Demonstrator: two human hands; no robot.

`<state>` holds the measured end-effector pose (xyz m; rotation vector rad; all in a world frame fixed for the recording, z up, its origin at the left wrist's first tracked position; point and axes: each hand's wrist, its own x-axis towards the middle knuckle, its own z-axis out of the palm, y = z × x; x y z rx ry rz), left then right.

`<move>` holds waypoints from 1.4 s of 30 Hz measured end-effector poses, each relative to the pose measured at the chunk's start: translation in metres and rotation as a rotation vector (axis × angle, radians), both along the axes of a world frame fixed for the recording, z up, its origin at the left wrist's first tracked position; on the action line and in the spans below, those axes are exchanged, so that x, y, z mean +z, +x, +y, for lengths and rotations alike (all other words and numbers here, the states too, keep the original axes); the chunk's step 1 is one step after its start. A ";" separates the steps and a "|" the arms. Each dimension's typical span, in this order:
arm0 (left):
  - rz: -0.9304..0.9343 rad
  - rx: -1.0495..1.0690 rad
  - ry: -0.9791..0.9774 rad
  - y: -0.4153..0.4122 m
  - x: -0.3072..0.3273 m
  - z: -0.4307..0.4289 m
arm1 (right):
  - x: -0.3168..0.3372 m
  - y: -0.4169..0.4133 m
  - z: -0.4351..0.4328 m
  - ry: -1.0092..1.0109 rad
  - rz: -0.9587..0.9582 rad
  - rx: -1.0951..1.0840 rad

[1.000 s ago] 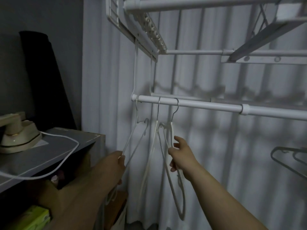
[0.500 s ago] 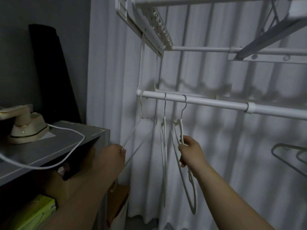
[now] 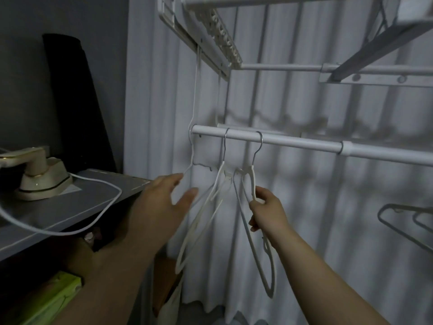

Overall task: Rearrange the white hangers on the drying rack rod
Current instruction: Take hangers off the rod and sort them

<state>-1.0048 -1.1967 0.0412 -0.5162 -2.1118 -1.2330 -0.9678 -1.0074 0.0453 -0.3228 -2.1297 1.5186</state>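
Hangers, white: two hooked on rod, middle hanger and right hanger. Right hand, grip closed on right hanger's shoulder. Left hand, grip spread open, fingertips near leftmost hanger, contact unclear.

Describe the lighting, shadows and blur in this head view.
Head view: dim, greyish light; the rod and rack throw soft banded shadows on the curtain. The open left hand is motion-blurred; the right hand, gripping a white hanger, is sharper. Wide-angle distortion bows the rod.
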 end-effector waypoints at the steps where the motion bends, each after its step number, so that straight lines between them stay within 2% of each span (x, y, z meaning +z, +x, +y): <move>1: -0.076 -0.083 0.025 0.008 0.003 0.007 | 0.000 0.001 -0.001 -0.002 0.004 0.005; 2: -0.156 -0.135 -0.019 0.016 0.003 0.014 | 0.000 0.001 -0.002 -0.004 0.009 0.011; 4: -0.247 -0.158 -0.240 0.024 -0.002 0.028 | 0.000 0.003 -0.003 -0.011 0.019 0.021; 7: -0.274 -0.145 -0.407 0.024 -0.014 0.042 | -0.001 0.005 -0.003 0.010 0.037 0.038; 15: -0.240 -0.073 -0.202 0.013 -0.026 0.036 | -0.008 0.005 -0.002 0.013 0.062 0.027; 20: -0.164 -0.009 -0.284 0.006 -0.027 0.023 | -0.011 -0.006 -0.006 0.047 0.068 0.016; 27: -0.024 0.098 -0.519 0.008 -0.027 0.016 | -0.011 -0.018 -0.022 0.080 0.079 0.042; 37: -0.050 0.026 -0.533 0.009 -0.026 0.023 | -0.009 -0.019 -0.020 0.023 0.052 0.045; 42: -0.055 0.011 -0.561 0.010 -0.028 0.029 | -0.012 -0.014 -0.010 0.059 0.039 0.002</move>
